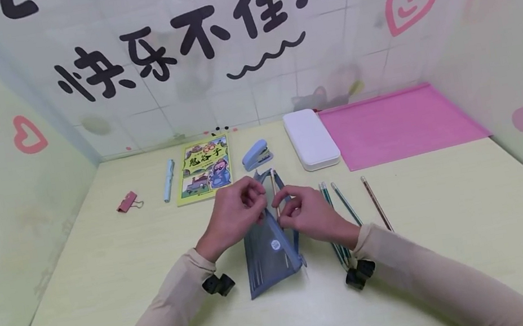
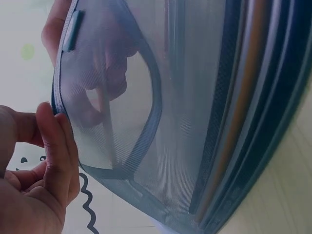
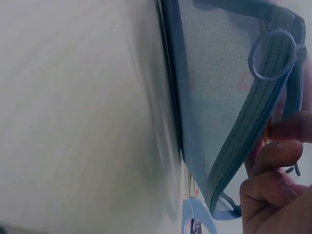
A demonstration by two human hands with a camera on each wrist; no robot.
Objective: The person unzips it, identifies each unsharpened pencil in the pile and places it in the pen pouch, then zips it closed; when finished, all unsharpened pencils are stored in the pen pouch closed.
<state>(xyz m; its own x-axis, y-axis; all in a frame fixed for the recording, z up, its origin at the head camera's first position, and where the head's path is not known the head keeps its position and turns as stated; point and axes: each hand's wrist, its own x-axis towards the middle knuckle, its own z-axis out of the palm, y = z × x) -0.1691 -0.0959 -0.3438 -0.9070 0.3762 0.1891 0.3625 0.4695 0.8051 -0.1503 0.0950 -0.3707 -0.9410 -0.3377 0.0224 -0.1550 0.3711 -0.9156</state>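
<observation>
A blue-grey mesh pencil pouch (image 1: 264,262) stands tilted on the table, its zipped mouth spread apart. My left hand (image 1: 233,213) pinches one edge of that mouth; the left wrist view shows the thumb and fingers at the rim. My right hand (image 1: 313,214) pinches a slim pencil (image 1: 273,181) that stands upright in the opening, its lower part behind the mesh. Through the mesh, long thin shapes (image 2: 239,107) lie along the pouch's bottom. In the right wrist view a ring pull (image 3: 252,61) hangs at the zip's end, near the right fingers.
Several green pencils (image 1: 344,201) and a brown pencil (image 1: 374,199) lie right of the pouch. Behind are a blue stapler (image 1: 256,155), a white case (image 1: 311,138), a yellow book (image 1: 206,169), a light-blue pen (image 1: 169,180), a binder clip (image 1: 127,202) and a pink sheet (image 1: 404,126).
</observation>
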